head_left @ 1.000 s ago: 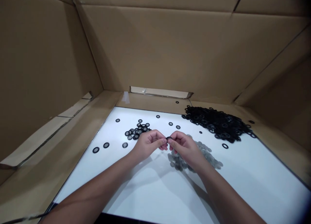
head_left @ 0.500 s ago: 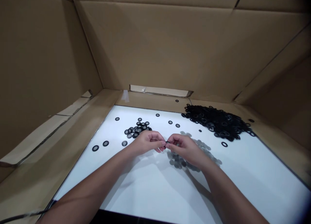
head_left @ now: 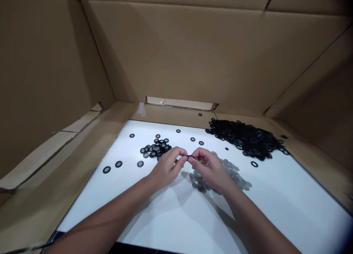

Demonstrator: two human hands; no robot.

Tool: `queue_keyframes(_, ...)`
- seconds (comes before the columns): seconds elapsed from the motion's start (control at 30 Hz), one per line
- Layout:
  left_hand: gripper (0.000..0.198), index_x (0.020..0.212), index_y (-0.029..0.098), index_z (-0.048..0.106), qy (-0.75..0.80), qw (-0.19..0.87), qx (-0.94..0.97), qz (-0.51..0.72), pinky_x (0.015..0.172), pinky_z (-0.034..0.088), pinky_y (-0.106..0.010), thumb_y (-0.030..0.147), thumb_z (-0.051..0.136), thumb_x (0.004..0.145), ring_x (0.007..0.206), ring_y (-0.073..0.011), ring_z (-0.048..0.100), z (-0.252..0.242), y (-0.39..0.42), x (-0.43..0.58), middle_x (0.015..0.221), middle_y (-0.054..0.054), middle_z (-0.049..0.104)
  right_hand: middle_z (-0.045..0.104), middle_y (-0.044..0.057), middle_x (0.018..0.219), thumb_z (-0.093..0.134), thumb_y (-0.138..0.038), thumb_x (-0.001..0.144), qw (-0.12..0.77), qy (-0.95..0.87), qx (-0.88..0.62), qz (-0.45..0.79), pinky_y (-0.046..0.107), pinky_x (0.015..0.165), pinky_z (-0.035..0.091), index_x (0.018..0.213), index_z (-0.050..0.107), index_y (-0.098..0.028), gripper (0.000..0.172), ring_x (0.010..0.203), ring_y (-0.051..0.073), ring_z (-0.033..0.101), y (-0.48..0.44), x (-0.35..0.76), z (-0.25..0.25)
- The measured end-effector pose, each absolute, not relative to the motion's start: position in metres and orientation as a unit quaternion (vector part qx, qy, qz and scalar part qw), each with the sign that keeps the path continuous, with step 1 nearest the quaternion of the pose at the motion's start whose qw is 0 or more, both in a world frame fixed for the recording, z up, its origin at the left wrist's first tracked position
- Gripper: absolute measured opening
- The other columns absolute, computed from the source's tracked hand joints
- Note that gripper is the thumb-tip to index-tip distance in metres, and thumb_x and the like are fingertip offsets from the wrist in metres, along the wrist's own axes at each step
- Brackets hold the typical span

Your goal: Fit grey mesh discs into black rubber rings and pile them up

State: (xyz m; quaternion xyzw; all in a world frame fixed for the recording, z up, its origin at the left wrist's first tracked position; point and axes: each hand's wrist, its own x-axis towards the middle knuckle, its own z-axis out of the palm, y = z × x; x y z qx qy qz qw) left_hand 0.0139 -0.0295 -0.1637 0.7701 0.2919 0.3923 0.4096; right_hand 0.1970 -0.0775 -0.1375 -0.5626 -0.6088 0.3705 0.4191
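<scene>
We find one black ring [head_left: 190, 156] held up over the white board [head_left: 154, 221], between the fingertips of both hands. We see it almost edge-on; its visible length runs from left to right, spanning the narrow gap between the hands. Being round, it has no end that points anywhere.

We record the grip as closed on both sides: the left hand [head_left: 168, 167] pinches the ring's left edge with thumb and forefinger, and the right hand [head_left: 211, 169] pinches its right edge likewise. The fingertips of the two hands are near each other.

The ring appears dark, thin and matt. Fingers cover much of it, and we cannot tell whether a disc sits inside it.

Below and around the right hand we note a spread of translucent grey discs [head_left: 238, 178], partly hidden by that hand. Just beyond the left hand lies a cluster of black rings with grey centres [head_left: 157, 148]. A large heap of black rings [head_left: 245, 136] occupies the far right, and a single open ring [head_left: 254, 164] lies just in front of it.
</scene>
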Motion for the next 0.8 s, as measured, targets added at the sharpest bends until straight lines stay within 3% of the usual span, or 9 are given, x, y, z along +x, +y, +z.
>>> queue_keyframes(0.2, 0.018, 0.096, 0.019, 0.054, 0.277, 0.398, 0.762, 0.43, 0.072, 0.054, -0.027, 0.03, 0.042, 0.103, 0.076, -0.0137, 0.063, -0.168, -0.034, 0.02, 0.091, -0.003, 0.058, 0.058, -0.001, 0.07, 0.057, -0.041, 0.093, 0.377, -0.638, -0.597, 0.308, 0.028, 0.057, 0.042, 0.081, 0.056, -0.023, 0.022, 0.063, 0.017, 0.054, -0.08, 0.195, -0.136)
queue_keyframes(0.37, 0.017, 0.094, 0.019, 0.063, 0.312, 0.408, 0.749, 0.419, 0.069, 0.054, -0.026, 0.03, 0.052, 0.1, 0.079, -0.0147, 0.064, -0.165, -0.031, 0.018, 0.09, -0.003, 0.064, 0.06, -0.001, 0.069, 0.058, -0.043, 0.093, 0.364, -0.62, -0.619, 0.317, 0.027, 0.056, 0.04, 0.08, 0.055, -0.024, 0.024, 0.062, 0.016, 0.054, -0.081, 0.197, -0.133)
queue_keyframes(0.63, 0.018, 0.088, 0.015, 0.068, 0.268, 0.575, 0.678, 0.371, 0.062, 0.055, -0.024, 0.032, 0.067, 0.09, 0.072, -0.013, 0.06, -0.156, -0.019, 0.011, 0.08, -0.002, 0.064, 0.062, -0.002, 0.064, 0.066, -0.042, 0.089, 0.399, -0.554, -0.58, 0.444, 0.026, 0.052, 0.035, 0.077, 0.057, -0.021, 0.026, 0.055, 0.012, 0.047, -0.081, 0.198, -0.13)
queue_keyframes(0.8, 0.019, 0.089, 0.014, 0.066, 0.261, 0.623, 0.619, 0.401, 0.059, 0.054, -0.023, 0.032, 0.072, 0.087, 0.063, -0.0101, 0.06, -0.153, -0.021, 0.014, 0.072, 0.0, 0.062, 0.063, 0.0, 0.067, 0.07, -0.043, 0.086, 0.45, -0.529, -0.549, 0.466, 0.024, 0.052, 0.04, 0.081, 0.062, -0.019, 0.025, 0.056, 0.012, 0.052, -0.079, 0.19, -0.129)
